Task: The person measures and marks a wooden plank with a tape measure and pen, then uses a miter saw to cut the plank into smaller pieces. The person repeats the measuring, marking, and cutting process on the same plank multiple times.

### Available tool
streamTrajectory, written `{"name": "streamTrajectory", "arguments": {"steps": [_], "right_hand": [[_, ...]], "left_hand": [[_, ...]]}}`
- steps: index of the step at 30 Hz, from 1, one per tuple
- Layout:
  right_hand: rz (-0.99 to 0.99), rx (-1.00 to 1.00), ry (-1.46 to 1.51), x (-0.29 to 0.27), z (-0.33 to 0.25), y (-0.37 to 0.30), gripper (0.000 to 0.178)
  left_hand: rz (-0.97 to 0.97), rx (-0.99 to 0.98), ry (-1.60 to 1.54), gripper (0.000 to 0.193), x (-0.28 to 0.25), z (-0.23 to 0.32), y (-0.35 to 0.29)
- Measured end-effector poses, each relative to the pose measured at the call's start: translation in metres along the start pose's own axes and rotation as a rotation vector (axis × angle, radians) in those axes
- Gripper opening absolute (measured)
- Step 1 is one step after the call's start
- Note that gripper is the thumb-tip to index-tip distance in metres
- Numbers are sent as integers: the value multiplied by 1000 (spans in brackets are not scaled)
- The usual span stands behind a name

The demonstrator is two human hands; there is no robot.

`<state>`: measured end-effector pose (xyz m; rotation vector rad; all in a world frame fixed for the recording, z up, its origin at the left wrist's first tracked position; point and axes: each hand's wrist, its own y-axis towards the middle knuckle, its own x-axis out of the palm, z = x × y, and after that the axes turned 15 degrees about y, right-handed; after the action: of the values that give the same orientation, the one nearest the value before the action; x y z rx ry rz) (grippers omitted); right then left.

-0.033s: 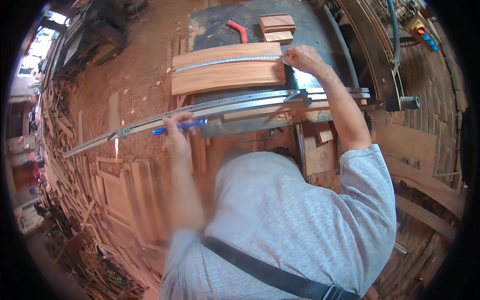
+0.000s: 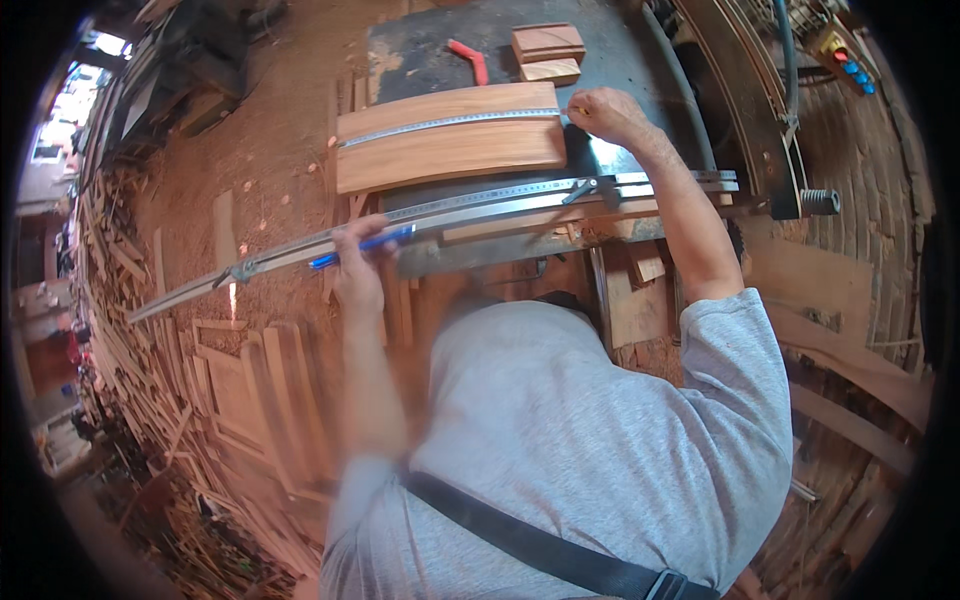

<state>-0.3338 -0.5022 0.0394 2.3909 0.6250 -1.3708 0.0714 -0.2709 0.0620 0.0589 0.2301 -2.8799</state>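
A wide wooden board [image 2: 450,158] lies across the dark machine table [image 2: 415,38]. Along the board stretches a pale measuring tape [image 2: 450,122]. My right hand [image 2: 607,115] is closed at the tape's right end, just past the board's edge; its fingers hide most of what they grip. Closer to me, my left hand [image 2: 358,268] has a blue pen [image 2: 385,238] between its fingers, beside a long metal rail [image 2: 440,210] with a ruled scale. A lever clamp [image 2: 580,190] sits on that rail.
Beyond the board lie a red angled push stick [image 2: 472,62] and two stacked wood blocks [image 2: 548,45]. A machine beam [image 2: 750,110] borders the table at right. Wooden frames and strips [image 2: 270,400] stand at left, near scattered offcuts. Sawdust covers the floor [image 2: 290,130].
My left hand has risen slightly toward the rail, and the pen in it has tilted, its right end higher. The whole view has shifted a little. My right hand stays at the tape's end.
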Motion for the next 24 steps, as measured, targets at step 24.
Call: {"name": "streamTrajectory", "arguments": {"steps": [24], "right_hand": [[34,-83,-44,3,38,-11,16]], "left_hand": [[-268,52,638,24,183,-1,170]]}}
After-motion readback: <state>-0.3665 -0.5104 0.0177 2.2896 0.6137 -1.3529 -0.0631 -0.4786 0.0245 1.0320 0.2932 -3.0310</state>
